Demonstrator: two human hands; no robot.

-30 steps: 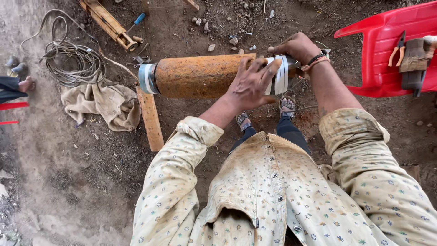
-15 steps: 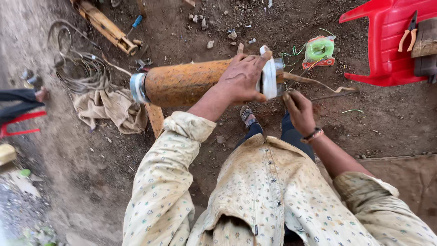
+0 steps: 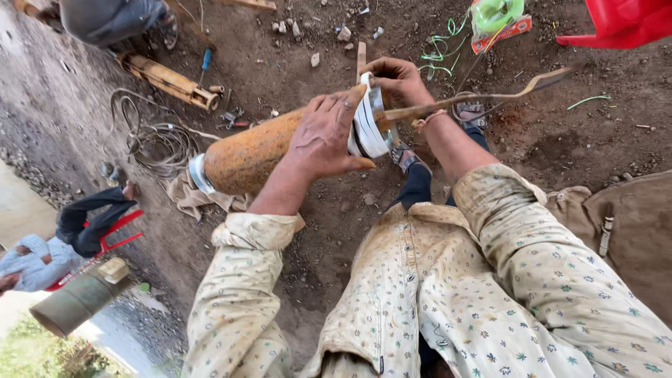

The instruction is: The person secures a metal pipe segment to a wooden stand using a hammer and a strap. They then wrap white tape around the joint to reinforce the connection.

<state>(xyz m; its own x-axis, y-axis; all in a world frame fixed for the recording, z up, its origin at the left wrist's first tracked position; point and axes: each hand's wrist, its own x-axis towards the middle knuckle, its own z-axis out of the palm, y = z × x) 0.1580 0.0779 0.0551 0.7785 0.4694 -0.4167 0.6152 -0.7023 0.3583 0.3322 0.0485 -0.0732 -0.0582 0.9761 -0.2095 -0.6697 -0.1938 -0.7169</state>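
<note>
My left hand (image 3: 323, 136) clamps the rusty cylinder (image 3: 255, 155) lying on the dirt, my right hand (image 3: 393, 80) grips a flat bar (image 3: 476, 94) at its white-banded end (image 3: 365, 124), which looks unfinished.

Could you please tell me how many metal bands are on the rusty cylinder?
2: one metal band at the far end of the rusty cylinder by the cloth, one at the near end between the left hand and right hand. Others may be hidden.
</note>
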